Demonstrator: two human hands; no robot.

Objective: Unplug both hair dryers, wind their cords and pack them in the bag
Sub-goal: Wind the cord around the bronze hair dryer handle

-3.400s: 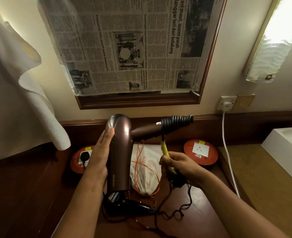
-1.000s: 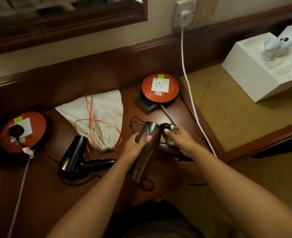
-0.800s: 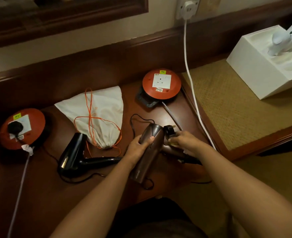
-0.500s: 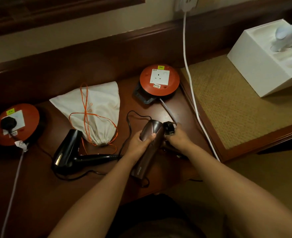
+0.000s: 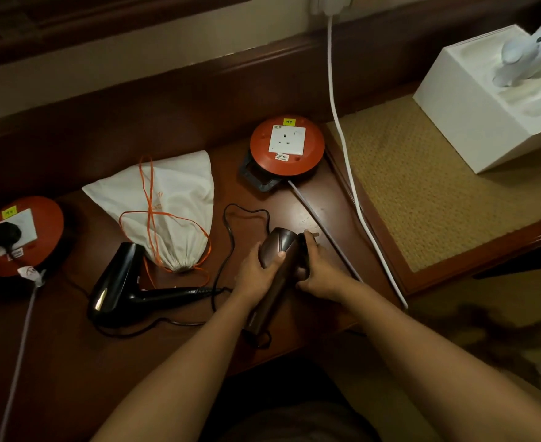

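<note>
My left hand (image 5: 256,272) grips the barrel of the brown hair dryer (image 5: 275,275) just above the wooden desk. My right hand (image 5: 318,271) holds the dryer's black plug (image 5: 304,242) against its right side; the handle is hidden under that hand. A thin black cord (image 5: 231,231) loops behind the dryer. The black hair dryer (image 5: 119,282) lies on the desk to the left, its plug (image 5: 4,236) seated in the left orange reel socket (image 5: 20,234). The white drawstring bag (image 5: 164,205) with orange cord lies flat behind the black dryer.
A second orange reel socket (image 5: 286,145), with no plug in it, stands at the back of the desk (image 5: 71,362). A white cable (image 5: 352,186) runs from the wall outlet down the desk's right edge. A white box (image 5: 486,100) sits on the woven mat at right.
The brown dryer came down from in front of the mirror to just above the desk. In the last second both hands shifted slightly on it, the right one closing the plug against its side.
</note>
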